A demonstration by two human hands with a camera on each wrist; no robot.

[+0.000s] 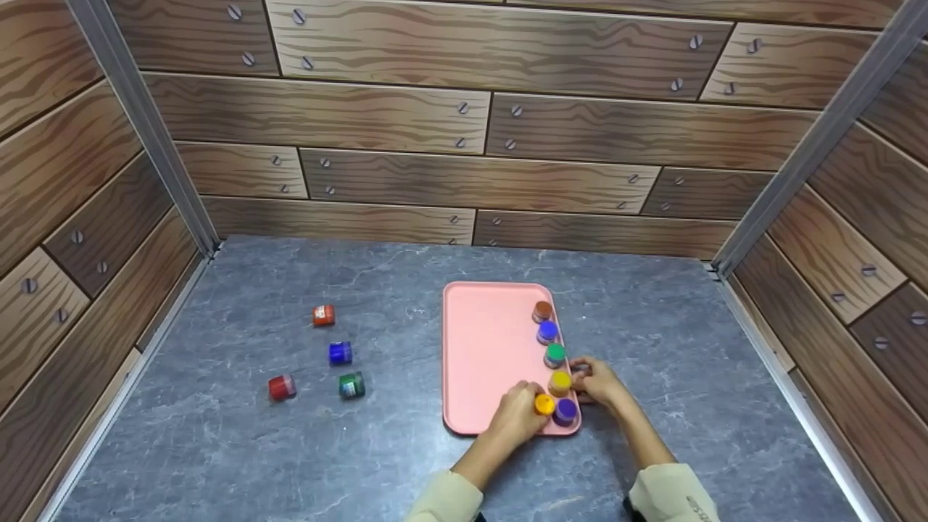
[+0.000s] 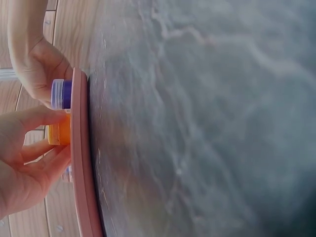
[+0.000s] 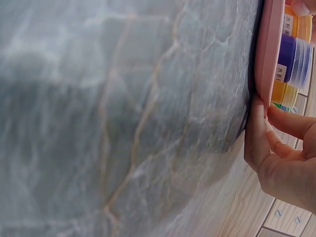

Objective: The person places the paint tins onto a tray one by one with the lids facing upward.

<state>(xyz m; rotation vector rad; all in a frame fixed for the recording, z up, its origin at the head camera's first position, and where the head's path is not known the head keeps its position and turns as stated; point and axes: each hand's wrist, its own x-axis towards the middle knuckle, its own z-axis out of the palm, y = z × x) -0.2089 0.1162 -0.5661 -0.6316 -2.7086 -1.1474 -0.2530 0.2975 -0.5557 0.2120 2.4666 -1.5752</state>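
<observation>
My left hand (image 1: 518, 415) pinches an orange paint jar (image 1: 544, 404) between thumb and fingers, low over the near right part of a pink tray (image 1: 486, 348). Right beside that jar stands a purple paint jar (image 1: 565, 412), its clear lid ridged in the right wrist view. My right hand (image 1: 600, 384) grips the tray's right rim, with its fingertips (image 3: 259, 106) at the edge. Close to those fingers is a yellow paint jar (image 1: 560, 383). Farther up the same side stand green (image 1: 554, 355), blue (image 1: 547, 332) and brown (image 1: 542, 312) paint jars in line.
Left of the tray, several jars lie on the grey marbled table (image 1: 406, 290): an orange-red jar (image 1: 324, 315), a blue jar (image 1: 340, 353), a green jar (image 1: 351, 386) and a red jar (image 1: 281, 388). Wood-patterned walls (image 1: 406, 174) enclose the table at the back and sides.
</observation>
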